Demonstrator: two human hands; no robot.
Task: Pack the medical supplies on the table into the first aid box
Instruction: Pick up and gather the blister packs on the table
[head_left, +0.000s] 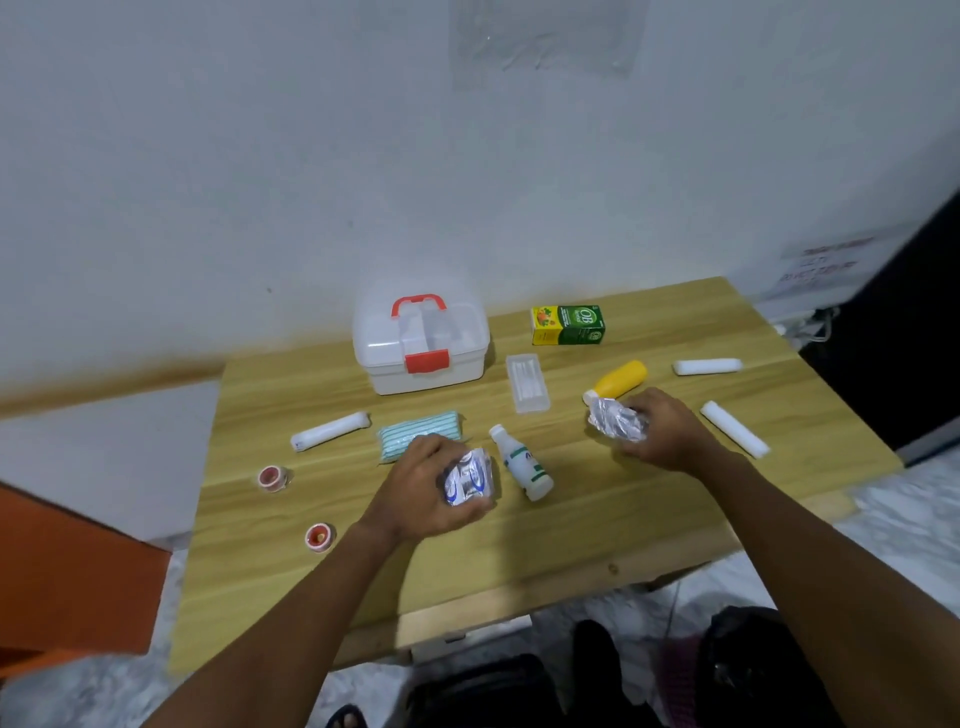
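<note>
While left hand (415, 483) fingers round blue-printed pack (467, 479), right hand's (670, 431) round silver pack (618, 426), white bottle (521, 467) between.

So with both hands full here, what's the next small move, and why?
Probably set down the silver foil packet from the right hand and unlatch the first aid box: its lid looks shut, and the left hand holds a blue-printed packet.

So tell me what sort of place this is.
Probably a plain indoor room, at home or in a small office: a small wooden table stands against a white wall, over a pale speckled floor.
</note>
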